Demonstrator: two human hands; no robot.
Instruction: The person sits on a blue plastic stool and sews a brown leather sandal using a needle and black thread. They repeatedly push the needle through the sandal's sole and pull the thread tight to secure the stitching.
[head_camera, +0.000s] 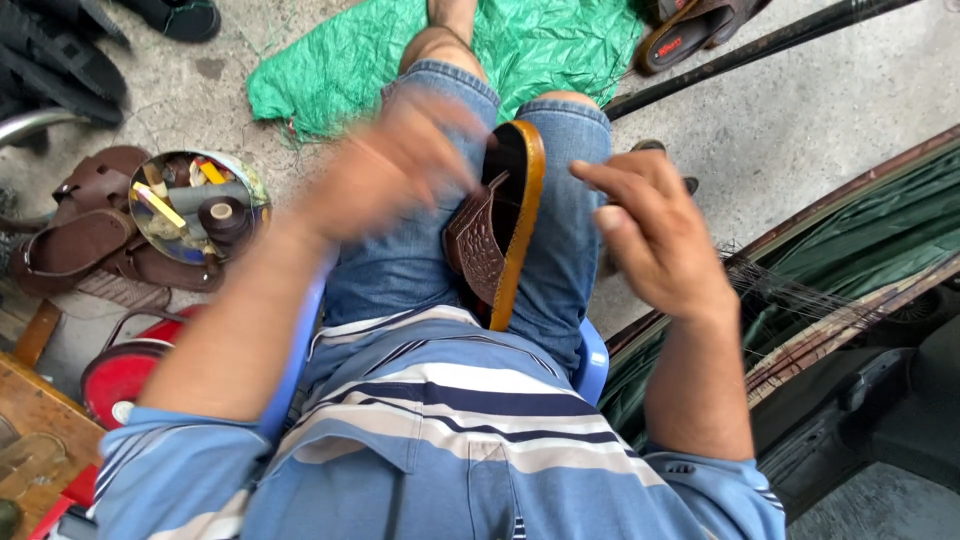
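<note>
So the sandal (500, 225) is wedged on edge between the knees, tan sole rim facing right, the brown embossed strap bulging out to the left. It sits right in the gap of the denim shorts (420, 250), toe end up near the kneecaps, heel end down by the striped shirt (450, 420).

Left hand (400, 165) is at the sandal's upper left edge, over the strap, but it's blurred, so I can't tell how far the fingers are curled or whether they grip anything. Right hand (655, 230) hangs just right of the sole's rim, not touching it, fingers bunched and pointing left, thumb and forefinger pinched together; whatever is in the pinch is too fine to see.

Room-wise: bare concrete floor (790, 110) to the right of the right knee. On the left it's crowded, with a round tin of odds and ends (200, 205) beside a pile of brown sandals (85, 235). A green sheet (520, 45) lies past the knees.
</note>
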